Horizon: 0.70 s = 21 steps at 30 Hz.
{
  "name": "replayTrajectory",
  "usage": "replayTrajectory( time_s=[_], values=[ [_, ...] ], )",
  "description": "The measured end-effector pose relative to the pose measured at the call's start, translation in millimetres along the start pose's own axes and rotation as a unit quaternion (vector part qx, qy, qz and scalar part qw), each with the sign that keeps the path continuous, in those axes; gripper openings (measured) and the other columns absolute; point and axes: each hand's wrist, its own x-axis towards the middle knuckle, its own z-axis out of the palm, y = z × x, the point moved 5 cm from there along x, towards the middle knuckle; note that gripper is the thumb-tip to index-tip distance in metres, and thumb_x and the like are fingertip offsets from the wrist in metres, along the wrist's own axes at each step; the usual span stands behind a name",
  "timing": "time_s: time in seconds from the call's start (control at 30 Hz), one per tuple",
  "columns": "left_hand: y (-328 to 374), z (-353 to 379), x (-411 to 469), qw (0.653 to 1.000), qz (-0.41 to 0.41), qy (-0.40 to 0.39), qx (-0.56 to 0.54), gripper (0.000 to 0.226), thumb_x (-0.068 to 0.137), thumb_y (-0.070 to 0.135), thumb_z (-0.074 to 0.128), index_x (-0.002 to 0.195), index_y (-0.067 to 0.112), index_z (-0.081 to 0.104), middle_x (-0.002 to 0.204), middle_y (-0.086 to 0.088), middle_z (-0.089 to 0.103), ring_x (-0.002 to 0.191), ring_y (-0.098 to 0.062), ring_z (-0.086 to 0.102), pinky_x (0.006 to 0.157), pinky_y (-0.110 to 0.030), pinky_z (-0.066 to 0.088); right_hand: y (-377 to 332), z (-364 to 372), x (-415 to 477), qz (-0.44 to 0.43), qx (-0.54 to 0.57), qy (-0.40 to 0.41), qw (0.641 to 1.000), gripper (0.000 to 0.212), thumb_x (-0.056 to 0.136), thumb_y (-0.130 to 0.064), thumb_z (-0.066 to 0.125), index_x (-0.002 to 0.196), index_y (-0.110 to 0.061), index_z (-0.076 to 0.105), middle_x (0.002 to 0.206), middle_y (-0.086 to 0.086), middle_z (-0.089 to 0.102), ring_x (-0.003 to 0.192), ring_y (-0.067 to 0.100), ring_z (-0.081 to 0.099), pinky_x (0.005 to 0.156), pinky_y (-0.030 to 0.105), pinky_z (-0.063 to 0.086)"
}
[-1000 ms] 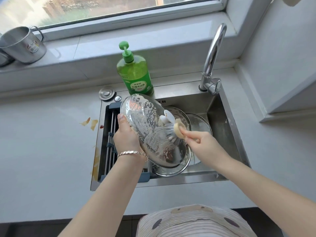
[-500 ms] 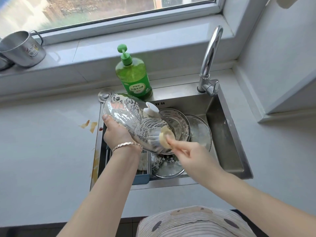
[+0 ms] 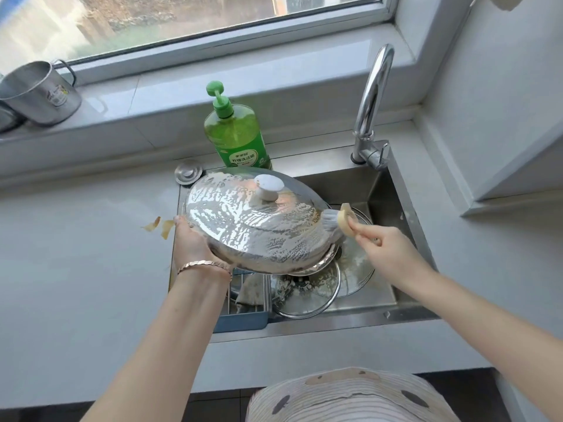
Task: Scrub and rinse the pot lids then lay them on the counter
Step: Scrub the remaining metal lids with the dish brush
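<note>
A large glass pot lid (image 3: 256,226) with a white knob, streaked with soap foam, is held nearly flat over the sink. My left hand (image 3: 195,248) grips its left rim from below. My right hand (image 3: 384,248) pinches a scrubbing brush (image 3: 338,222) with a tan handle, its bristles against the lid's right edge. Two more glass lids (image 3: 307,293) lie overlapping in the sink basin (image 3: 380,190), soapy and partly hidden under the held lid.
A green dish-soap pump bottle (image 3: 237,135) stands behind the sink, a chrome faucet (image 3: 370,108) at the back right. A blue-framed drain rack (image 3: 243,312) spans the sink's left side. A sink plug (image 3: 188,172), food scraps (image 3: 160,226) and a steel mug (image 3: 39,92) lie left.
My left hand has tipped the lid from steeply tilted to nearly flat, knob up. The brush has slid from the lid's middle to its right edge.
</note>
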Motion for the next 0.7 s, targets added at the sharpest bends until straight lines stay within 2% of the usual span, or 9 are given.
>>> replayTrajectory(
  time_s=[0.1, 0.17, 0.23, 0.27, 0.33, 0.4, 0.47, 0.6, 0.7],
  values=[
    [7.8, -2.4, 9.6, 0.997, 0.034, -0.059, -0.021, 0.042, 0.094, 0.055, 0.033, 0.085, 0.023, 0.060, 0.086, 0.000, 0.063, 0.079, -0.019, 0.061, 0.067, -0.030, 0.052, -6.7, 12.3, -16.7, -0.050, -0.007, -0.048, 0.998, 0.039, 0.096, -0.022, 0.048, 0.116, -0.055, 0.051, 0.063, -0.024, 0.063, 0.066, 0.006, 0.060, 0.066, 0.020, 0.048],
    [16.7, 1.2, 5.4, 0.991, 0.051, -0.117, -0.033, 0.047, 0.097, 0.051, 0.028, 0.113, 0.020, 0.060, 0.109, -0.004, 0.067, 0.098, -0.023, 0.064, 0.083, -0.037, 0.052, -12.7, 20.7, -31.0, -0.078, 0.011, -0.089, 0.993, 0.041, 0.096, -0.022, 0.049, 0.106, -0.062, 0.053, 0.092, -0.009, 0.073, 0.093, 0.022, 0.065, 0.087, 0.043, 0.051],
    [18.8, 3.6, 3.2, 0.985, 0.046, -0.164, -0.032, 0.052, 0.096, 0.053, 0.027, 0.125, 0.020, 0.055, 0.118, -0.007, 0.065, 0.106, -0.026, 0.063, 0.091, -0.043, 0.049, -5.1, 11.8, -17.2, -0.047, 0.027, -0.068, 0.996, 0.038, 0.096, -0.020, 0.049, 0.113, -0.054, 0.053, 0.078, -0.024, 0.070, 0.086, 0.002, 0.066, 0.093, 0.029, 0.048],
    [17.4, 3.8, 1.2, 0.983, 0.037, -0.177, -0.026, 0.054, 0.095, 0.055, 0.029, 0.127, 0.020, 0.054, 0.120, -0.007, 0.064, 0.109, -0.028, 0.061, 0.093, -0.046, 0.047, -1.6, 5.1, -8.4, -0.029, 0.027, -0.046, 0.998, 0.038, 0.096, -0.018, 0.048, 0.117, -0.049, 0.050, 0.059, -0.034, 0.059, 0.069, -0.012, 0.060, 0.084, 0.014, 0.043],
    [10.7, 2.5, -4.0, 0.984, 0.024, -0.175, -0.007, 0.055, 0.092, 0.058, 0.033, 0.129, 0.022, 0.053, 0.122, -0.009, 0.063, 0.111, -0.030, 0.060, 0.097, -0.051, 0.044, -6.3, 3.4, -3.1, -0.040, 0.001, -0.034, 0.999, 0.037, 0.096, -0.019, 0.048, 0.120, -0.048, 0.048, 0.048, -0.035, 0.051, 0.055, -0.012, 0.053, 0.067, 0.010, 0.039],
    [4.9, 1.8, -9.7, 0.986, 0.025, -0.166, 0.021, 0.053, 0.092, 0.057, 0.036, 0.125, 0.021, 0.056, 0.118, -0.009, 0.065, 0.107, -0.030, 0.063, 0.096, -0.051, 0.045, -20.5, 19.5, -16.1, -0.090, -0.010, -0.077, 0.993, 0.038, 0.096, -0.023, 0.048, 0.114, -0.056, 0.052, 0.079, -0.021, 0.070, 0.079, 0.005, 0.066, 0.079, 0.026, 0.051],
    [0.8, 2.1, -16.3, 0.985, 0.026, -0.163, 0.053, 0.050, 0.093, 0.055, 0.037, 0.122, 0.021, 0.059, 0.114, -0.008, 0.067, 0.101, -0.027, 0.065, 0.087, -0.045, 0.052, -18.9, 31.3, -22.6, -0.096, -0.009, -0.105, 0.990, 0.039, 0.095, -0.025, 0.048, 0.110, -0.061, 0.049, 0.105, 0.004, 0.070, 0.103, 0.030, 0.062, 0.092, 0.048, 0.047],
    [-1.0, 4.1, -20.7, 0.979, 0.028, -0.181, 0.089, 0.051, 0.093, 0.057, 0.036, 0.123, 0.022, 0.058, 0.113, -0.007, 0.068, 0.101, -0.028, 0.065, 0.085, -0.045, 0.052, 14.6, 14.6, 5.3, 0.012, -0.034, -0.036, 0.999, 0.036, 0.096, -0.022, 0.047, 0.125, -0.040, 0.053, 0.113, -0.010, 0.065, 0.094, 0.006, 0.060, 0.087, 0.023, 0.041],
    [4.1, 4.9, -19.3, 0.981, 0.043, -0.161, 0.104, 0.051, 0.093, 0.055, 0.038, 0.121, 0.019, 0.060, 0.109, -0.009, 0.070, 0.099, -0.028, 0.066, 0.080, -0.042, 0.054, -2.4, 30.8, -14.5, -0.054, -0.015, -0.083, 0.995, 0.036, 0.095, -0.024, 0.048, 0.119, -0.050, 0.053, 0.102, -0.014, 0.068, 0.090, 0.005, 0.062, 0.092, 0.029, 0.047]
  ],
)
